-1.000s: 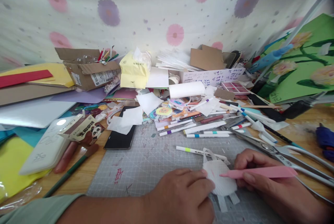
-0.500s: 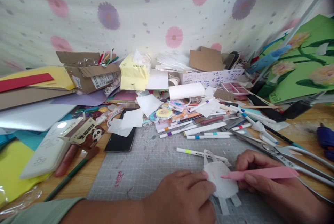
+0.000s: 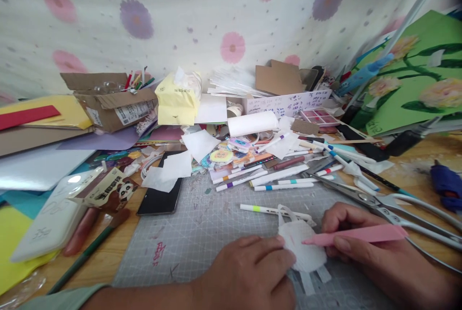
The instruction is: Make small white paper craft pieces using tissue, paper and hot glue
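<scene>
- Two hands work on one small white paper cutout (image 3: 302, 252), which lies flat on the grey cutting mat (image 3: 202, 223) near its front edge, just in front of a white marker with a yellow band (image 3: 274, 211);
- left hand (image 3: 249, 276) rests on the mat with its fingertips (image 3: 277, 241) pressing the cutout's left edge, gripping nothing else; the pinning looks right, and I judge it should stay close to the tool tip so the thin paper cannot buckle or slide;
- right hand (image 3: 364, 257) is closed around a pink craft knife (image 3: 355, 236), held low like a pen, its point touching the middle of the cutout; whether a blade is exposed is too small to tell;
- a light, shallow stroke drawn away from the left fingertips would likely serve best; heavy pressure could tear the paper or drag it off the mat;
- thin strips hang from the cutout's front edge and a loop stands at its back edge; these look fragile, so the pressing fingers should keep off them;
- large metal scissors (image 3: 390, 206) lie open right of the cutout, near the right wrist; the wrist should avoid nudging them;
- behind the cutout, more markers (image 3: 277, 181) and paper scraps crowd the mat's far side, with a black phone (image 3: 159, 197) at the mat's left corner on the wooden worktop (image 3: 104, 257).
</scene>
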`<state>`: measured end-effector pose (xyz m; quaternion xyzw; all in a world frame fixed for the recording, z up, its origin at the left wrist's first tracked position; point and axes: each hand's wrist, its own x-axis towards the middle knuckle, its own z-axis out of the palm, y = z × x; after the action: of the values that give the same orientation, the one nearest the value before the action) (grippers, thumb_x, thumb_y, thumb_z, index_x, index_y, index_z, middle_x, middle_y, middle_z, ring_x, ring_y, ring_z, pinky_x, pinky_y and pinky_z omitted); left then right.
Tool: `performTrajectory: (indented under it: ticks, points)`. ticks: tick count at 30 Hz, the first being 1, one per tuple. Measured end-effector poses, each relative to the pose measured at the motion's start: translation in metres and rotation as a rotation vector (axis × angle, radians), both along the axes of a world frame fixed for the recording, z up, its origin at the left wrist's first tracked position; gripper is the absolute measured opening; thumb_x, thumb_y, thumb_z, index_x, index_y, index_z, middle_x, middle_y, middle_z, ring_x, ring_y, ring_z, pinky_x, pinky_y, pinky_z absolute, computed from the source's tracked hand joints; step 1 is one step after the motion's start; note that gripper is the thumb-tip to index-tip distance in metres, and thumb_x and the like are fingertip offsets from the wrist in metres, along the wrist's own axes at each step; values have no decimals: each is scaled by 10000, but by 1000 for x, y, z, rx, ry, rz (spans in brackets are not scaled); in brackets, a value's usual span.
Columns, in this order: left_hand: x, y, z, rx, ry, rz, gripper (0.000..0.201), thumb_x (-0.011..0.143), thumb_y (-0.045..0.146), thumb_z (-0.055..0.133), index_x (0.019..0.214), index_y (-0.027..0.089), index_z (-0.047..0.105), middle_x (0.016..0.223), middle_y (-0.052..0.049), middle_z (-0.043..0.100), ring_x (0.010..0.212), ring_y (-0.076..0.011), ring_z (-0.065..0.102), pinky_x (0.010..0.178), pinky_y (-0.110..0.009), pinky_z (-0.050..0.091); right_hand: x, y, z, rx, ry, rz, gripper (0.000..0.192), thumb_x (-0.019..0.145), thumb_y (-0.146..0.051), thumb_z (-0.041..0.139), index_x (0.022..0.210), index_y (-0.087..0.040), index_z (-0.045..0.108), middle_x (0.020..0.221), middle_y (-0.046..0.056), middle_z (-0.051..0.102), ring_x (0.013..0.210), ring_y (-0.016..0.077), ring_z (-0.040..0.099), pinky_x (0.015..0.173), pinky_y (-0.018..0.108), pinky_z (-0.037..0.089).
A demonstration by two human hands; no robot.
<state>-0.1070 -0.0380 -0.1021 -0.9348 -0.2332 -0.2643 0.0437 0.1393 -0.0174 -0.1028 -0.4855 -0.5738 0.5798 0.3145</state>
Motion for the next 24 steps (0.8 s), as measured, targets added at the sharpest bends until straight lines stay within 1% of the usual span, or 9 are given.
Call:
performTrajectory:
  ticks: [4,9,13,17,22,24]
  points:
    - [0,0,0,-13,1,6,150,838,151,472,780,207,599,899,-18,706,962,-168,646,764,-257,539,-1,2,0,9,9,2,278,760,-465,624,746,-190,584,622,-16,475,577,122,404,502,234,337]
    - [0,-1,-1,-54,28,15,162,853,174,455,778,207,595,925,-31,707,972,-171,642,780,-272,539,-3,2,3,13,-26,-8,276,763,-462,616,735,-189,584,623,-9,482,584,132,414,509,244,344]
    - [1,-1,-1,-16,18,0,139,841,177,493,743,195,590,938,0,705,959,-179,644,740,-272,549,-4,0,5,7,-21,-9,276,745,-467,626,714,-196,583,615,-11,491,583,134,406,513,246,334]
    - [2,0,0,4,4,-3,129,836,185,509,737,192,593,904,2,708,942,-183,652,724,-270,551,-5,-2,3,7,12,-71,275,733,-469,634,688,-201,592,594,-16,485,565,128,386,502,245,304]
    - [2,0,-4,-62,-18,33,142,855,177,468,850,169,609,865,-14,712,930,-157,656,751,-252,545,-3,0,0,9,-8,-20,266,743,-469,624,709,-207,600,606,-13,493,571,134,400,506,249,323]
    - [3,-1,-6,-88,-16,37,155,861,183,456,895,169,608,863,-20,715,937,-155,656,767,-253,542,-3,1,1,21,-18,-29,262,747,-467,621,708,-208,599,609,-13,496,572,134,406,508,247,333]
